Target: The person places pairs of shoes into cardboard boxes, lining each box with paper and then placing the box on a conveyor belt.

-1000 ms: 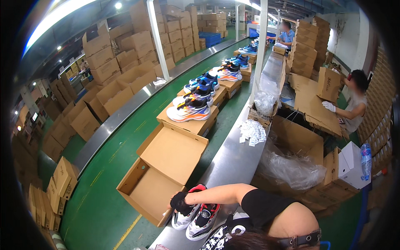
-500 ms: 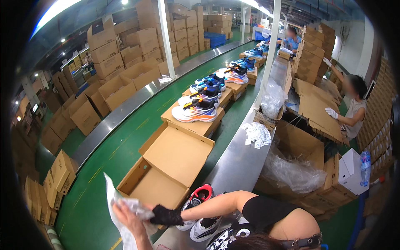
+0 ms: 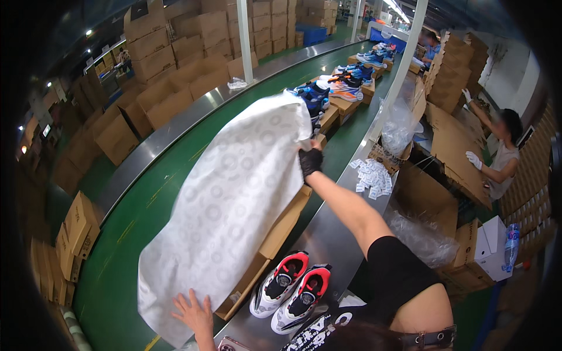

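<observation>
A large white sheet of wrapping paper (image 3: 225, 181) with a faint grey pattern is spread over an open cardboard shoebox (image 3: 288, 222), hiding most of it. Up at the sheet's far right corner, my right hand (image 3: 310, 161), in a black fingerless glove, grips its edge. My bare left hand (image 3: 196, 316) lies at the near end of the paper, fingers spread. Beside the box, a pair of white, black and red sneakers (image 3: 280, 284) stands on the metal ledge, close to my body.
More boxes topped with blue and orange sneakers (image 3: 345, 88) line the green conveyor (image 3: 126, 245) ahead. Small white packets (image 3: 373, 178) are piled on the right ledge. A phone (image 3: 230, 344) lies at the lower edge. One co-worker (image 3: 500, 152) handles cardboard at the right; another sits farther back.
The bunched paper has been opened out across the shoebox. My right hand has swung forward and right with its corner; my left hand has spread its fingers on the near end.
</observation>
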{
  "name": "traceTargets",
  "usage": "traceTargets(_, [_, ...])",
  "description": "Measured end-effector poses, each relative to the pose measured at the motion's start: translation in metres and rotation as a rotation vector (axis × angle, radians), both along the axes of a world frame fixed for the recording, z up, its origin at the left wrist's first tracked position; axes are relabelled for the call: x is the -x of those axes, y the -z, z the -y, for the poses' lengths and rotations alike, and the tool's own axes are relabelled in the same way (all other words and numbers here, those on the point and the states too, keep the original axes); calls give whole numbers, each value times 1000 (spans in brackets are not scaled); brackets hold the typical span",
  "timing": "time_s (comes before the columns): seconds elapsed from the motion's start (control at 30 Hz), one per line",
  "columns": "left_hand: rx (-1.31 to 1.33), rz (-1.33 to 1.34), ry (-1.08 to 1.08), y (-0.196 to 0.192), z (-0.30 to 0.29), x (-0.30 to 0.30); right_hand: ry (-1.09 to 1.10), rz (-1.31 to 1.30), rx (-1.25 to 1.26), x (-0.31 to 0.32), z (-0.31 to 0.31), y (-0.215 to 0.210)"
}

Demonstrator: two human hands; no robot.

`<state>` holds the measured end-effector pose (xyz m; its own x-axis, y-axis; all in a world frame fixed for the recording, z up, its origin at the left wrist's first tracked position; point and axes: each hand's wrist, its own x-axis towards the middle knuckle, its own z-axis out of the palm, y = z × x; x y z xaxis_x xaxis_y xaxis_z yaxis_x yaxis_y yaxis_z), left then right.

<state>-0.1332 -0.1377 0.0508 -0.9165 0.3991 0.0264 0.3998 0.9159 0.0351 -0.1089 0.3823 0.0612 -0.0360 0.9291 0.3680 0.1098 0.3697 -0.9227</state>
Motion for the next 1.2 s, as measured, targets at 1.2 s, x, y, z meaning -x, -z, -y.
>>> traceTargets(1.2, [-997,115,-337,41,147,38,-1246,334,722,-29,272,-98])
